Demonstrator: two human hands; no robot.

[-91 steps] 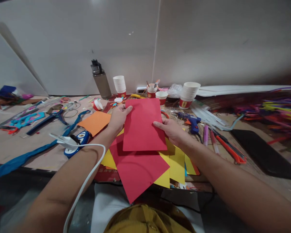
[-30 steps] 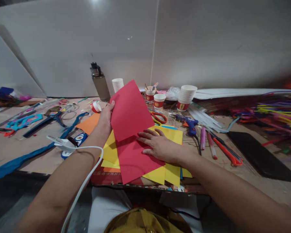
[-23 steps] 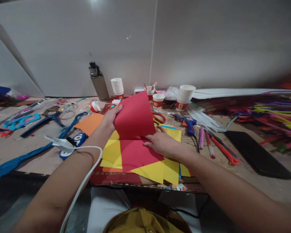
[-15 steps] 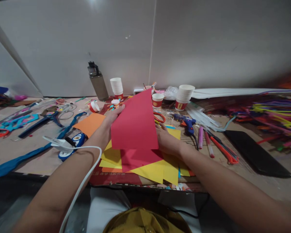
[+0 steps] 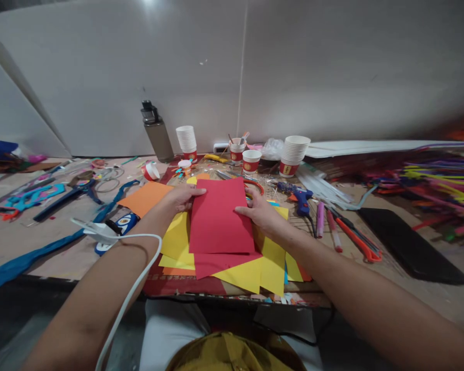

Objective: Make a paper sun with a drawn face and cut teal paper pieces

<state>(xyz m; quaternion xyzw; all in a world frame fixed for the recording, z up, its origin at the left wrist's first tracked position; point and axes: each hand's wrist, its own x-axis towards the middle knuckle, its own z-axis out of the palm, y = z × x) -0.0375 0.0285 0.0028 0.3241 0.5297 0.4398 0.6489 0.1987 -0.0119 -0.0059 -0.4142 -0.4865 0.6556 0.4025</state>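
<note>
A sheet of red paper (image 5: 221, 219) is held between my two hands, low over a spread of coloured sheets. My left hand (image 5: 186, 197) grips its upper left edge, thumb on top. At the right edge my right hand (image 5: 257, 206) pinches it, thumb lying on the face and the other fingers partly hidden beneath. Beneath it another red sheet (image 5: 216, 264) shows along the bottom, on top of yellow sheets (image 5: 242, 275). Orange-handled scissors (image 5: 255, 184) lie just beyond my right hand, and an orange sheet (image 5: 145, 198) lies left of my left hand.
At the back stand a bottle (image 5: 157, 135), stacked paper cups (image 5: 294, 154) and a single cup (image 5: 251, 162). A blue glue gun (image 5: 302, 198), markers (image 5: 320, 219) and a black phone-like slab (image 5: 412, 246) lie right. A white cable (image 5: 141, 278) crosses my left forearm.
The red sheet, raised and tilted before, has come down nearly flat over the pile. My right thumb now shows on top, and the cups and scissors behind are more visible.
</note>
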